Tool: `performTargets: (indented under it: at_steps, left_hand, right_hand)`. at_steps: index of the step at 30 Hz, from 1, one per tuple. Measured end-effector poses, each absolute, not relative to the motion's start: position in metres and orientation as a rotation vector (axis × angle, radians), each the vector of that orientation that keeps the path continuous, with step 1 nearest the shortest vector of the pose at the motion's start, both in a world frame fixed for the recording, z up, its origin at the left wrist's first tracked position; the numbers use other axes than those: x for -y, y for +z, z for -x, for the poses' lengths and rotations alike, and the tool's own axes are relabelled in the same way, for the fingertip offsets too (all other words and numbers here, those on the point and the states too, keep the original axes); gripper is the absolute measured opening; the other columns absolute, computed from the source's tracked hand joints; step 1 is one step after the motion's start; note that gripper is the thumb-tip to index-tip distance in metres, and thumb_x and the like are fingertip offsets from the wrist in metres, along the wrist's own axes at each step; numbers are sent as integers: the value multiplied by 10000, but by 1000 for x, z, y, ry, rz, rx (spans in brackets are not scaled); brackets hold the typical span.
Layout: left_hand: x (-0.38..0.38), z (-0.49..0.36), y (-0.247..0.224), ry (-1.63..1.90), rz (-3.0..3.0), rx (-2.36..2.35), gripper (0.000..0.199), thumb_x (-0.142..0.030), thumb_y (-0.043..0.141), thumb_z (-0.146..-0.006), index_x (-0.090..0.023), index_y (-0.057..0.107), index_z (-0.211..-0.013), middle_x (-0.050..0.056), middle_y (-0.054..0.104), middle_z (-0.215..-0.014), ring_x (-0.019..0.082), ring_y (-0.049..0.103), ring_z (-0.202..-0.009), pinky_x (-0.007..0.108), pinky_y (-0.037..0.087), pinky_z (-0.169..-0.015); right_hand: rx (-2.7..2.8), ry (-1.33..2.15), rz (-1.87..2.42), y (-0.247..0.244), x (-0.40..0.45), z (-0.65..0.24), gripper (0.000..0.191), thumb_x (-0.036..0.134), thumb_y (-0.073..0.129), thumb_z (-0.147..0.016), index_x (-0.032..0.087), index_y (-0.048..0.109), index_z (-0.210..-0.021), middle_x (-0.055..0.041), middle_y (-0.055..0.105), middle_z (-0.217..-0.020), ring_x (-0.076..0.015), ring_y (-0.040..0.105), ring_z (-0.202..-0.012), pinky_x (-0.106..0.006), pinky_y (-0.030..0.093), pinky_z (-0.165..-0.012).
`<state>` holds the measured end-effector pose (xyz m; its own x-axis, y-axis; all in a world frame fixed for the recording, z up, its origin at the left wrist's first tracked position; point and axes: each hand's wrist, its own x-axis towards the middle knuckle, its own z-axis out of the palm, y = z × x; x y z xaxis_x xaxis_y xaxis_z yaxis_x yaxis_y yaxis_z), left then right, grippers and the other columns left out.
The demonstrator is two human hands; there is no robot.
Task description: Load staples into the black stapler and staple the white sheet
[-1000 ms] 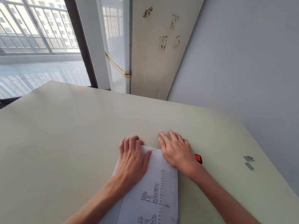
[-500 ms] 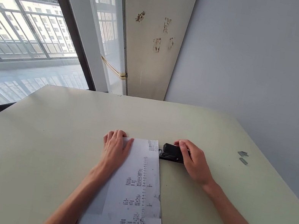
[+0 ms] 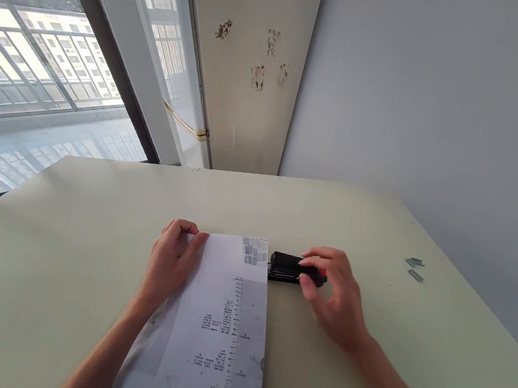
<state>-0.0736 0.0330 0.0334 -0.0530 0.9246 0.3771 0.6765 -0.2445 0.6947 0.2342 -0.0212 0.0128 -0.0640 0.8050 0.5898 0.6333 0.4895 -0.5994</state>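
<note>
Printed sheets of paper lie lengthwise on the table, with a block of dense print at the far right corner. At their far left corner, my left hand grips the edge, thumb on top and fingers curled at the rim. A black stapler lies sideways at the right edge of the paper, its front end against or just under that edge; which one I cannot tell. My right hand is at the stapler's rear end, thumb and fingers apart, fingertips over or lightly touching it. A bit of red shows behind the fingers.
The pale table has two small grey pieces near its right edge. A grey-blue wall rises along the right. Behind stands a beige panel with brown marks, and a window is at the left.
My right hand has loosened from around the stapler and its fingers have spread. The paper, my left hand and the stapler appear slightly further left as the view has shifted.
</note>
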Motion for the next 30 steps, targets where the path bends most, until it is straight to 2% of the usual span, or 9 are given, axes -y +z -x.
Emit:
performTargets:
  at_steps: [4,6,9,13,16,21,25,27,30]
  left_hand:
    - [-26,61,38,1253,-1909,-1688,218,-455,579,-978,-248,574,-911,17,667,-881,206,596,-838,334,479,-764]
    - [-24,56,37,1287,-1932,-1659,208,-444,576,-983,-249,564,-911,19,664,-894,203,592,-833,339,480,-777]
    - [-23,53,36,1345,-2000,-1625,201,-419,576,-990,-251,543,-885,17,638,-878,206,577,-846,349,479,-808]
    - [-23,51,32,1314,-2124,-1604,204,-374,551,-1012,-249,529,-853,10,608,-835,212,559,-857,364,472,-844]
    - [-22,46,27,1228,-2164,-1527,179,-356,520,-1038,-246,539,-899,16,616,-857,217,578,-901,360,487,-850]
    - [-17,29,16,1156,-2256,-1353,82,-326,527,-1052,-246,543,-1052,48,652,-1015,225,592,-1026,374,515,-897]
    - [-13,13,10,1034,-2298,-1256,189,-326,556,-1051,-259,525,-1225,89,631,-1261,237,585,-1208,414,501,-1028]
    - [-13,5,9,961,-2317,-1175,304,-339,579,-1046,-274,489,-1329,98,599,-1371,240,556,-1303,427,478,-1095]
    - [-15,-7,8,906,-2355,-1074,408,-355,583,-1053,-298,442,-1431,95,581,-1448,240,543,-1349,435,465,-1124]
  right_hand:
    - [2014,237,1131,23,30,-216,179,438,711,-908,290,712,-1008,-103,690,-1275,-363,544,-1304,-573,485,-1055]
    - [2048,225,1125,26,32,-209,107,396,703,-924,291,717,-909,-94,689,-1295,-367,533,-1332,-577,489,-1048]
    - [1966,225,1124,30,30,-209,186,288,625,-980,284,677,-802,-81,726,-1200,-337,579,-1288,-554,519,-1019]
    - [1741,344,1288,35,20,-242,204,399,608,-1001,276,683,-857,-94,740,-1152,-323,658,-1171,-491,573,-950]
    - [1548,512,1549,40,12,-285,310,551,604,-985,272,718,-913,-88,732,-1211,-301,698,-1064,-372,595,-735]
    - [1454,661,1813,36,4,-349,450,694,604,-910,264,738,-930,-76,773,-929,-268,700,-773,-356,528,-606]
    - [1428,530,2037,20,5,-380,484,719,573,-903,265,738,-865,-55,726,-740,-250,650,-629,-367,491,-557]
    - [1422,425,2085,14,8,-387,483,696,552,-921,257,748,-969,-79,756,-843,-274,687,-701,-390,528,-603]
    - [1441,171,2095,7,17,-386,562,647,547,-941,224,662,-1293,-151,724,-1264,-348,718,-1030,-479,588,-811]
